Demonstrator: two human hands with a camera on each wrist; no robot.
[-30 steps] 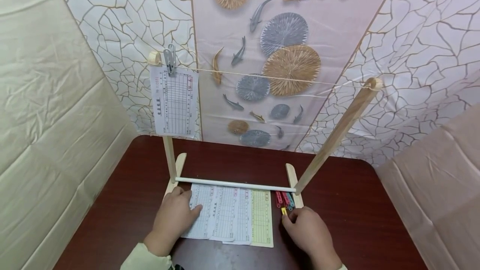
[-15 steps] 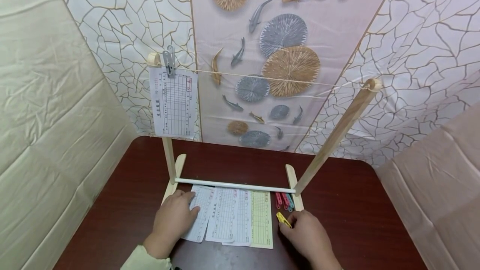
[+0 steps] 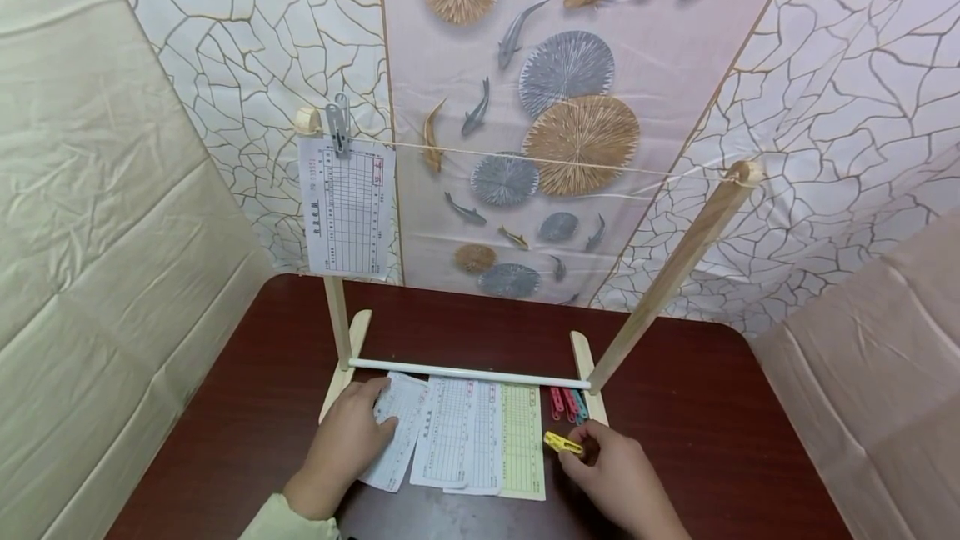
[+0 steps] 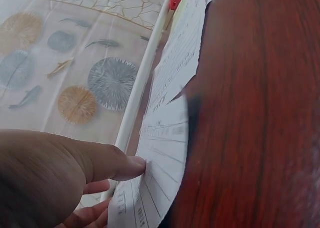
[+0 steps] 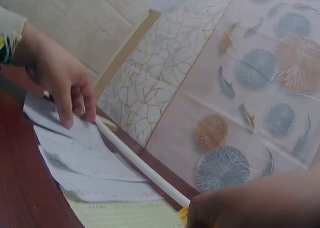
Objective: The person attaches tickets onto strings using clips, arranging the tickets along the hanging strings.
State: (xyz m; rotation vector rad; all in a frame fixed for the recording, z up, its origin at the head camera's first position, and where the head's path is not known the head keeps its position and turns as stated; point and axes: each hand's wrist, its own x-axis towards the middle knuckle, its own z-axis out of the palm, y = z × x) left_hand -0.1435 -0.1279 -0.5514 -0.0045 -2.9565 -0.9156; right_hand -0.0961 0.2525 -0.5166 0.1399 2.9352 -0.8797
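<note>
My left hand (image 3: 341, 444) pinches the leftmost white paper form (image 3: 399, 433) by its left edge. In the left wrist view the thumb lies on this form (image 4: 162, 153), which bends upward off the table. Beside it lie overlapping white forms (image 3: 446, 440) and a yellow-green form (image 3: 522, 444). My right hand (image 3: 618, 473) holds a yellow clothespin (image 3: 562, 442) between thumb and fingers, just right of the yellow-green form. In the right wrist view the clothespin is mostly hidden behind the hand. Red and teal clothespins (image 3: 568, 403) lie nearby.
A wooden rack with a left post (image 3: 339, 323), a right post (image 3: 667, 282) and a white bar (image 3: 472, 372) stands on the dark table (image 3: 712, 440). From its string (image 3: 510, 156) hangs a white form (image 3: 348, 215) under a grey clothespin (image 3: 338, 127). Patterned cloth hangs behind.
My left hand has drawn the leftmost form left and tilted it away from the others. My right hand has brought the yellow clothespin toward me, turning it to point left.
</note>
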